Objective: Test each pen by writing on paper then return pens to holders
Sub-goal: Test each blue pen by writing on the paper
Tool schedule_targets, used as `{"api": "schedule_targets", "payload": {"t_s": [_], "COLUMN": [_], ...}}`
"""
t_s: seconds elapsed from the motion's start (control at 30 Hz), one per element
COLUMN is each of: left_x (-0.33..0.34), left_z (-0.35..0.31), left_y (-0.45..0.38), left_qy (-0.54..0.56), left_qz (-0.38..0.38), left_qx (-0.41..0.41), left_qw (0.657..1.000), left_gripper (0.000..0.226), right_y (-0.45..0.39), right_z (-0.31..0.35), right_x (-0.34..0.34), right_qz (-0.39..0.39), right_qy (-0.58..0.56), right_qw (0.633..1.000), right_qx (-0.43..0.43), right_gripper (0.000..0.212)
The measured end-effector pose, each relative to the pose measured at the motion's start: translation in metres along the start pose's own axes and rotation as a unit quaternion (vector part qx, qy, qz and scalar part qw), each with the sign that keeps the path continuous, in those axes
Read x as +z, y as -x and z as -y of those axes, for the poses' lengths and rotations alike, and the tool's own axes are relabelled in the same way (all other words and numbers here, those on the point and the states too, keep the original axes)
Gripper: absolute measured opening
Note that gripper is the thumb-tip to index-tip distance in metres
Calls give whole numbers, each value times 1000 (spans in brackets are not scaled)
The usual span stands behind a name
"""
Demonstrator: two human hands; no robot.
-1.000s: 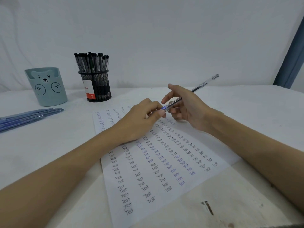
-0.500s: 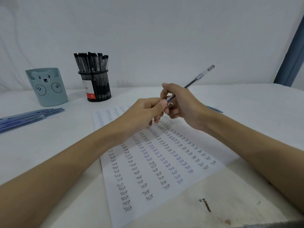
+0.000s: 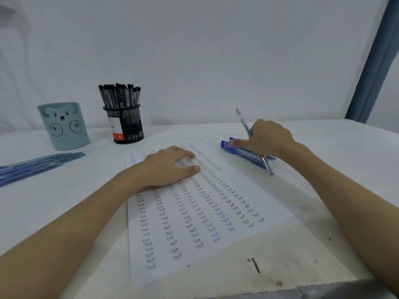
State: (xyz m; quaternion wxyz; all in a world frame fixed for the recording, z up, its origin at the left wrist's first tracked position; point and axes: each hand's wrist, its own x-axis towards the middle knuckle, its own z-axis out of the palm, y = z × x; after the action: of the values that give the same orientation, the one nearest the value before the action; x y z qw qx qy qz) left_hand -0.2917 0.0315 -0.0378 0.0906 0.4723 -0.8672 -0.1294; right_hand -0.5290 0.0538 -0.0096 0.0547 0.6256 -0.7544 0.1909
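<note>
Now right hand (image 3: pixel 267 138) gripping pen (image 3: pixel 253 140), left hand (image 3: pixel 166 167) flat on paper (image 3: pixel 216 212)

We see only our two arms, both bare skin from where they enter the view down to the fingertips. The left forearm, long and slim, comes in from the side of the paper (image 3: pixel 216 223) nearest us and ends at the left hand (image 3: pixel 170 167) over the sheet's far half. Its knuckles are smooth, and its thumbnail is short and rounded. The right forearm lies past the paper's right edge and narrows to a slender wrist. The right hand (image 3: pixel 267 137) sits just beyond the sheet's far right corner. We see its back and one fingertip with a short nail.
</note>
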Motion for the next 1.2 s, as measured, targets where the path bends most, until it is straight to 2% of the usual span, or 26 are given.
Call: {"api": "schedule_targets", "payload": {"t_s": [0.1, 0.27, 0.57, 0.7, 0.8, 0.93, 1.1, 1.2], "left_x": [0, 2, -3, -23, -38, -48, -53, -55], "left_z": [5, 8, 6, 26, 59, 109, 160, 180], "left_y": [0, -1, 8, 32, 70, 130, 200, 225], "left_qy": [32, 75, 92, 90, 68, 50, 50, 37], "left_qz": [5, -5, -47, -80, -115, -166, -208, -229], "left_qx": [12, 21, 28, -4, -43, -114, -175, -198], "left_qw": [999, 997, 994, 993, 990, 978, 961, 952], "left_gripper": [55, 52, 49, 43, 37, 30, 21, 21], "right_y": [-1, -3, -6, 0, 4, 11, 28, 43], "right_z": [-3, -10, -23, 2, 52, 140, 265, 319], "right_x": [12, 12, 6, -6, -13, -7, 29, 54], "right_qz": [-1, -25, -100, -136, -116, -49, 66, 101], "right_qy": [45, 40, -44, -97, -102, -102, -81, -58], "right_qw": [998, 993, 993, 982, 977, 960, 920, 905], "right_qx": [-47, -113, -51, -85, -149, -256, -377, -409], "right_gripper": [61, 39, 40, 36, 33, 31, 23, 29]}}
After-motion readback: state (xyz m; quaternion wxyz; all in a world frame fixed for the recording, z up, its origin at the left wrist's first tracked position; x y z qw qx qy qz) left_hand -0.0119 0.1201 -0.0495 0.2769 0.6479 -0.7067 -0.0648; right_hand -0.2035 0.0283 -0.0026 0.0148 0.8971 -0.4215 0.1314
